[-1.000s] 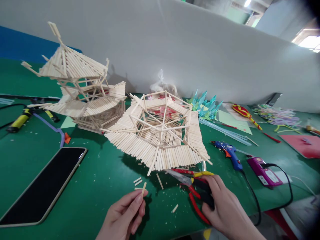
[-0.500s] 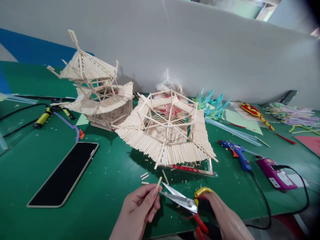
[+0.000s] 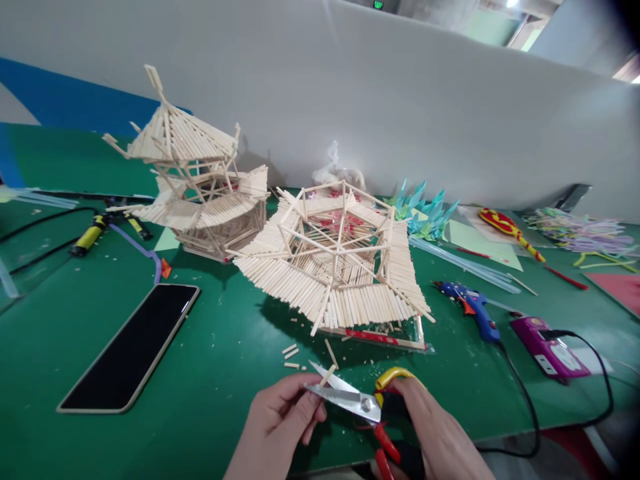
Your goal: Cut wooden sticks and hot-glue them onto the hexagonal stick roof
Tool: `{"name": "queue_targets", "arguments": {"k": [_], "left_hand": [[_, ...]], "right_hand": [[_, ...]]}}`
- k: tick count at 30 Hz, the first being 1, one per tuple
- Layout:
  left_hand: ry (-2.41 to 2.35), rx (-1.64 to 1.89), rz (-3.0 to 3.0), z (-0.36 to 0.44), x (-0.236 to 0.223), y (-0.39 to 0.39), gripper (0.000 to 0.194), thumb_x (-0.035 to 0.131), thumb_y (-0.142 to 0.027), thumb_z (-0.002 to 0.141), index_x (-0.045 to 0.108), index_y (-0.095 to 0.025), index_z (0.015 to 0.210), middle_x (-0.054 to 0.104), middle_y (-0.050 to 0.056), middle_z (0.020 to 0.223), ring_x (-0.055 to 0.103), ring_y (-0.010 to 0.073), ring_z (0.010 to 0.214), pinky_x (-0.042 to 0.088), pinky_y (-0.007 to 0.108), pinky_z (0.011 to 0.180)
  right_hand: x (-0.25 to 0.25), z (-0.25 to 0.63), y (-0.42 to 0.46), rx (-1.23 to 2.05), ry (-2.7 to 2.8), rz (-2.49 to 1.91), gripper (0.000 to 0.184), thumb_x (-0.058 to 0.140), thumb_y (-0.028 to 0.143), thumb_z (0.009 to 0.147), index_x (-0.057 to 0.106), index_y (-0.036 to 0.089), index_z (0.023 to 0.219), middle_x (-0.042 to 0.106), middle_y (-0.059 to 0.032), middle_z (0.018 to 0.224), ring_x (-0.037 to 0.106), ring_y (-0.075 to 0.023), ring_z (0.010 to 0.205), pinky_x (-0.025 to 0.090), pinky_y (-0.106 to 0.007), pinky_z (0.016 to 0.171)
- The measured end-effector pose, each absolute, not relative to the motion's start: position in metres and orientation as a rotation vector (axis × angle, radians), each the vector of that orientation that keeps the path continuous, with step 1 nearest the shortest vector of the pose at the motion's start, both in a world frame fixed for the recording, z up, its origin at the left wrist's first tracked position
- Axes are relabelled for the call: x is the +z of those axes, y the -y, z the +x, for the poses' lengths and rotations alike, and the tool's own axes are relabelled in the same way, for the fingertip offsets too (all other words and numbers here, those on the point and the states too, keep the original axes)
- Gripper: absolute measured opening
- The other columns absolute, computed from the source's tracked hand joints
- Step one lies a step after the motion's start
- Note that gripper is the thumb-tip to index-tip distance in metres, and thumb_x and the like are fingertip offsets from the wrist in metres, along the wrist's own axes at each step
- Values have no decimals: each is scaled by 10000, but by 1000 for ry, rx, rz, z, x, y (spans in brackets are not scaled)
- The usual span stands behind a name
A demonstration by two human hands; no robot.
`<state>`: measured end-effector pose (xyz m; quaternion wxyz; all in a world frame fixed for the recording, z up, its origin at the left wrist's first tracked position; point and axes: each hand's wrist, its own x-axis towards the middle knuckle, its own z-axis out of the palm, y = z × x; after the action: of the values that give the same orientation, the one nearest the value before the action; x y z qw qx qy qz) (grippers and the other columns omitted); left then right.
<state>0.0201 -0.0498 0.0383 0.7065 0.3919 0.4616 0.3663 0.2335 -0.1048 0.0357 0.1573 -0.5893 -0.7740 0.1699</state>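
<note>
Green tabletop [image 3: 225,353] fills lower frame. Open-topped stick bldg [image 3: 338,251] at ctr; stick tower [image 3: 220,210] w/ peaked roof, upper left. Phone [image 3: 133,347] lies flat, lower left. R hand [image 3: 430,427], bottom right of ctr: fingers part-curled round handles of scissors [image 3: 367,404], blades apart. L hand [image 3: 283,417], bottom ctr: fingers pinched tight on short stick [image 3: 329,375], its free end betw. blades. Blue glue gun [image 3: 473,308] mid-right. Tiny offcuts [image 3: 291,355] lie just below bldg.
</note>
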Motion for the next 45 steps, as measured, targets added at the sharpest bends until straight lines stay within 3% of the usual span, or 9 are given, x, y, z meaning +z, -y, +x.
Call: {"name": "queue_targets", "arguments": {"k": [6,14,21,29,32,35,45], "left_hand": [[-989,826,905,21,39,49,180,586,-356,754,660,-192,770,587,-30,551,407,57,429,314,163,441],[-938,924,1116,19,39,45,125,556,-243,770,678,-225,754,575,-15,651,463,83,492,379,153,436],[-969,1031,1486,14,44,41,219,511,-95,750,657,-257,756,603,-32,691,483,75,475,399,155,466],[-1076,982,1467,14,49,41,212,522,-106,728,669,-259,734,629,-18,679,500,102,455,427,203,500],[-1055,985,1500,13,50,40,219,529,-99,715,675,-262,726,638,-9,668,559,136,537,446,213,556],[-1046,983,1533,13,49,39,226,524,-96,717,679,-261,725,648,3,665,596,164,627,450,213,588],[-1057,948,1492,9,42,46,200,527,-122,730,677,-250,696,662,14,676,600,168,636,445,206,594]], "right_hand": [[33,240,109,455,2298,-1778,633,568,354,675,241,120,1164,541,-263,1069,583,-361,943,526,-461,696],[26,237,111,457,2192,-1736,623,585,362,658,287,161,1167,550,-212,1067,587,-337,924,523,-439,686],[26,223,106,531,2030,-1695,591,593,303,591,328,210,1110,572,-116,929,589,-280,836,516,-393,626],[23,223,106,687,1985,-1827,478,566,229,587,406,166,1033,575,-162,949,574,-279,840,482,-403,681],[24,222,105,744,1973,-1843,455,557,193,589,429,176,1025,596,-145,934,586,-263,822,480,-374,680],[24,219,104,818,1978,-1918,441,554,166,563,451,168,992,623,-136,889,605,-259,754,484,-357,630],[10,221,102,909,2086,-2030,298,544,176,579,466,208,866,672,-64,716,644,-225,574,447,-259,484]]}}
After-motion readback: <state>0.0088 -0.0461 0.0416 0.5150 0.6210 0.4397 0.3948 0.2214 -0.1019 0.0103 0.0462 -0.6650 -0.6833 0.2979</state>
